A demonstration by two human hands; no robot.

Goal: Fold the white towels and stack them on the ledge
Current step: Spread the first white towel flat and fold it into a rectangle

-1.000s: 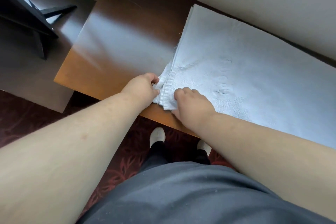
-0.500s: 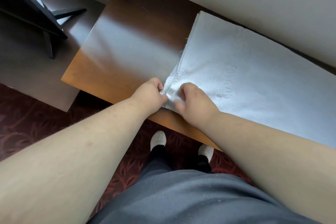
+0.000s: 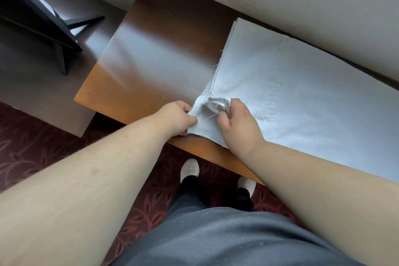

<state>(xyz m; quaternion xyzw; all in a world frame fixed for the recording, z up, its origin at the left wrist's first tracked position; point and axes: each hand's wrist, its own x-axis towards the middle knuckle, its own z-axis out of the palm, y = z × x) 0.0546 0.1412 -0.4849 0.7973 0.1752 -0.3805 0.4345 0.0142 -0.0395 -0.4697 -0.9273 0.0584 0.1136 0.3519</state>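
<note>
Towel: your white terry towel [image 3: 302,97] lies flat on the ledge [image 3: 151,54] against the wall, nubbly, with frayed threads along its left edge; its right end is cut off.
Left hand: your left hand [image 3: 176,117] pinches the near corner's edge.
Right hand: your right hand [image 3: 238,122] grips the lifted corner layer, seemingly peeling it; fingertips hidden.
Ledge: glossy brown wood, rectangular.

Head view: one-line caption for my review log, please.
Both hands work the near corner of a white towel spread on a wooden ledge: left hand pinches the edge, right hand lifts a layer.
</note>
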